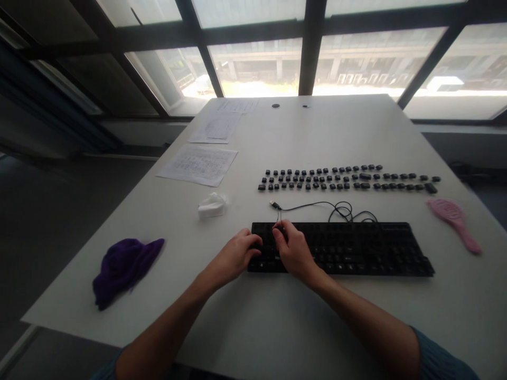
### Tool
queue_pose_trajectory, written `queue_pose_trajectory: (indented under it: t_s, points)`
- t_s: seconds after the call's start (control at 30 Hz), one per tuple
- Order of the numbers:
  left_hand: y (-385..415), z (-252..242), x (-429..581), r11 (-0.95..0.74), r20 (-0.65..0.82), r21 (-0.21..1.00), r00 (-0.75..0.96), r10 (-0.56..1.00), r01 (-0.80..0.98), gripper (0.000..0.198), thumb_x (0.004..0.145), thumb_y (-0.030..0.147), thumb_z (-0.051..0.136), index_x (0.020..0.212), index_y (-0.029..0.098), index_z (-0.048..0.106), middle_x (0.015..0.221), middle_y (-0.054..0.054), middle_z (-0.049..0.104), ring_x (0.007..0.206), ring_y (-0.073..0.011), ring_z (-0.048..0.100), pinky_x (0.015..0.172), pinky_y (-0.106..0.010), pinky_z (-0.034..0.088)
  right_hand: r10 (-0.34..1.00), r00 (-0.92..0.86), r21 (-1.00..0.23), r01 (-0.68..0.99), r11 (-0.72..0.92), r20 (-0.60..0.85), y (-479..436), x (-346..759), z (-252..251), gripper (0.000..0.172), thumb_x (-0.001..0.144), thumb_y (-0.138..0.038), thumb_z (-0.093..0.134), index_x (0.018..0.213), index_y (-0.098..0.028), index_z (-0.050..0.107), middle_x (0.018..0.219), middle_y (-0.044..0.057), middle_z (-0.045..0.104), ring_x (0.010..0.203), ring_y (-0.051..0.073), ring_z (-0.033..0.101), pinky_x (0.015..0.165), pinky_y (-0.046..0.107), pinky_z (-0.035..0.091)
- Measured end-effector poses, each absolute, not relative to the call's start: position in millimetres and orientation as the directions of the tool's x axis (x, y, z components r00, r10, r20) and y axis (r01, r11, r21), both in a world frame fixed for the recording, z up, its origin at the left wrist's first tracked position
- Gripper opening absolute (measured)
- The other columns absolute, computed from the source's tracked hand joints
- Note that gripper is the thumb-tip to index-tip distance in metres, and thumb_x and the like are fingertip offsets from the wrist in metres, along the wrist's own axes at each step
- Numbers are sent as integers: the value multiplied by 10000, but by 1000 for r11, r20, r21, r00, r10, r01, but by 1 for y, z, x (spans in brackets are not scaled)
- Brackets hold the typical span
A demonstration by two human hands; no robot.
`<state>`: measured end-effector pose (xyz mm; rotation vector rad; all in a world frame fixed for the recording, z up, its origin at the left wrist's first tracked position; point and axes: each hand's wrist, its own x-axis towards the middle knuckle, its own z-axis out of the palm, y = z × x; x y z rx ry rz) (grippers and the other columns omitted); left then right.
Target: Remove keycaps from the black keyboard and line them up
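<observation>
One black keyboard [352,250], seen in the head view, lies lengthwise on a white worktop [340,137], set in from the near edge. The left hand [233,252] rests at the keyboard's left end; its grip is loose, the thumb and forefinger tips a little apart above the keys. The right hand [293,248], just beside it and over the left part of the keyboard, has its grip closed, thumb against fingers, on a small wire tool [278,215]. Two thin prongs of this tool rise from the fingers toward the far edge; the rest is mostly hidden.

Beyond the keyboard, a black cable [312,203] runs in loose loops, its USB plug [274,205] turned toward the left edge. Farther toward the far edge stand three rows of loose black keycaps [365,177], roughly parallel to the keyboard; the row nearest the far edge is the shortest. A pink brush [455,220] lies near the right edge, well apart from the hands.

A purple cloth item [124,266] lies toward the near left corner. Between it and the keycaps sits a crumpled white wrapper [212,206]. Printed sheets [198,164] line the left edge up to the far left corner.
</observation>
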<state>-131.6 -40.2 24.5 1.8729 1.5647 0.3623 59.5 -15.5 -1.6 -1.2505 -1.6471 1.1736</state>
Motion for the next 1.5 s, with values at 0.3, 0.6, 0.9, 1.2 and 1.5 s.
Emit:
queue_pose_trajectory:
  t_s: [0.3, 0.6, 0.9, 1.2, 1.5]
  points:
    - [-32, 40, -155, -68, -80, 754, 194, 978, 654, 103, 813, 246, 704, 893, 183, 689, 857, -22, 647, 784, -175, 644, 736, -299, 544, 968, -252, -960, 265, 86, 17, -16, 59, -1, 167, 977, -347, 481, 948, -211, 572, 631, -38, 532, 531, 127, 482, 542, 230, 350]
    - [72, 6, -170, -255, 244, 671, 117, 963, 696, 215, 836, 302, 698, 1004, 169, 714, 917, -54, 702, 814, -189, 675, 799, -341, 579, 967, -254, -967, 241, 88, 25, -16, 60, -1, 180, 978, -353, 482, 924, -207, 571, 650, -29, 541, 533, 124, 472, 531, 229, 349]
    - [95, -23, -161, -425, 357, 601, 248, 900, 677, 147, 893, 253, 640, 1002, 197, 722, 981, -50, 664, 878, -178, 641, 803, -308, 547, 964, -266, -971, 235, 52, -13, -15, 61, 2, 190, 984, -351, 476, 930, -201, 580, 674, -18, 561, 553, 129, 484, 543, 233, 362]
    - [96, -27, -163, -370, 311, 648, 212, 926, 666, 245, 874, 269, 672, 1099, 180, 704, 1032, -57, 644, 834, -151, 627, 803, -299, 561, 967, -256, -969, 243, 55, -10, -15, 62, 3, 196, 978, -356, 484, 918, -197, 582, 655, -25, 559, 546, 124, 490, 559, 238, 376]
    - [48, 4, -159, -363, 396, 681, 97, 913, 636, 202, 945, 263, 570, 1082, 181, 694, 1110, -80, 641, 964, -172, 628, 808, -298, 558, 976, -216, -991, 137, 15, -15, -18, 62, 4, 222, 974, -394, 516, 899, -194, 578, 633, -33, 551, 537, 120, 498, 524, 230, 391]
